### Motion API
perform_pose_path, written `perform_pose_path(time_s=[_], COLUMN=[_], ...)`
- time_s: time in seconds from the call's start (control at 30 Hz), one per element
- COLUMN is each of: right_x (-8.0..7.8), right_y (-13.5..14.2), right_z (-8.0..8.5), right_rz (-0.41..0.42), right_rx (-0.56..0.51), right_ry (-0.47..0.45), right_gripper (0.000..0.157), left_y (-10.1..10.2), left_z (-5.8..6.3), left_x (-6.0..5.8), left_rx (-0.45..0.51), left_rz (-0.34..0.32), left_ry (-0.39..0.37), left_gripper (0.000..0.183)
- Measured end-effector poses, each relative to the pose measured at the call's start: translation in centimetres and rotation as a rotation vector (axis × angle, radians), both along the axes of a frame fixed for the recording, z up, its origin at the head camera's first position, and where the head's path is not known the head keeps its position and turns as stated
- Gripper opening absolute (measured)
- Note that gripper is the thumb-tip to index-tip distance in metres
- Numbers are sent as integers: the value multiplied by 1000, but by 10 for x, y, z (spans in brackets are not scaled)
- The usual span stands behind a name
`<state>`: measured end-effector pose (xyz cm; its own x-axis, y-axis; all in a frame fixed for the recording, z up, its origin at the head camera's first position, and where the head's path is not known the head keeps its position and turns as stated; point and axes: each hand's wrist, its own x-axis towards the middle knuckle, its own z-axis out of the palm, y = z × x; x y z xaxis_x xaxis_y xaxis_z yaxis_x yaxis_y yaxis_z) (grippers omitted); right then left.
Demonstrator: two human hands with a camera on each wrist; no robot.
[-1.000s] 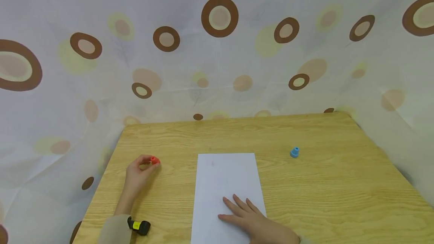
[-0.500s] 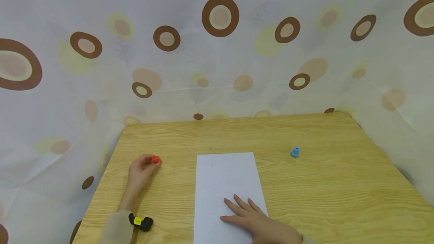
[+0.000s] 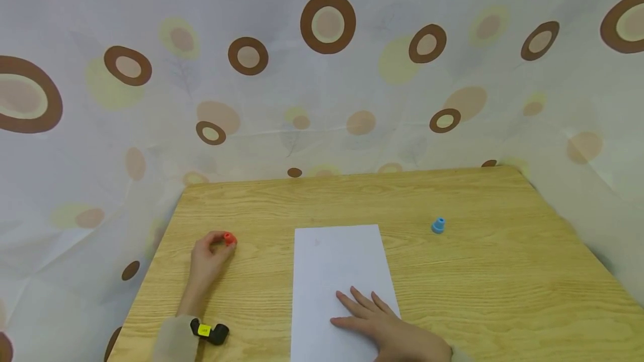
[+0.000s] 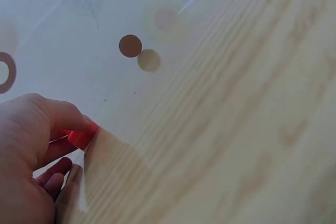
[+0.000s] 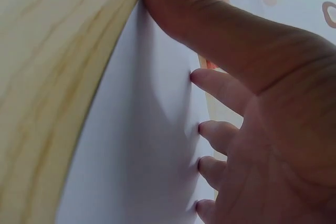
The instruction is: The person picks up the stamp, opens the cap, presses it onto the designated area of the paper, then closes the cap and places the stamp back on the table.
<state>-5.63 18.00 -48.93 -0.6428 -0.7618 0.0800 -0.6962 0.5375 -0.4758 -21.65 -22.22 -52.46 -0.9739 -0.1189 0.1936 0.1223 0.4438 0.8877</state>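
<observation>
My left hand (image 3: 208,256) pinches a small red plastic cone-shaped piece (image 3: 229,238) between thumb and fingers, at the left of the wooden table. In the left wrist view the red piece (image 4: 83,136) shows partly, with the rest behind the fingers. My right hand (image 3: 374,325) lies with fingers spread on a white sheet of paper (image 3: 322,267) near the table's front. In the right wrist view its fingertips touch the paper (image 5: 136,145), and the thumb reaches the sheet's edge. A faint mark shows near the paper's upper left corner.
A small blue stepped cone (image 3: 438,225) stands on the table (image 3: 503,272), to the right beyond the paper. A black wrist camera (image 3: 213,332) with a yellow label sits on the left wrist. Patterned white cloth (image 3: 322,99) hangs round the table's back and sides.
My right hand and the paper have slid slightly to the right. The left hand moved a little right, then slightly back, still pinching the red cone-shaped piece.
</observation>
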Motion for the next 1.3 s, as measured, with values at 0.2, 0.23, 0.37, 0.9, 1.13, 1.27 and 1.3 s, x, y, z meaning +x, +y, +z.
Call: perform_pose_path(time_s=[0.2,0.23,0.37,0.9,1.13,1.27,1.3], right_x=[0,0,-1,-10,-30,-46,-50], right_y=[1,1,2,5,16,28,32], right_z=[1,2,2,8,26,36,38], right_rz=[-20,-19,-6,9,-131,-298,-338], right_rx=[7,8,12,-58,-293,-354,-362], right_ry=[-8,-14,-15,-47,158,364,415], right_gripper=[84,84,84,80,48,35,32], left_y=[-1,-1,-2,2,17,37,43], left_z=[0,0,0,19,56,79,83], left_x=[3,4,7,25,55,78,84], left_rx=[-1,-3,-7,135,168,236,267], left_rz=[16,16,12,30,75,32,20], left_ry=[-19,-21,-16,-52,52,55,43], left_gripper=[28,28,30,62,47,34,32])
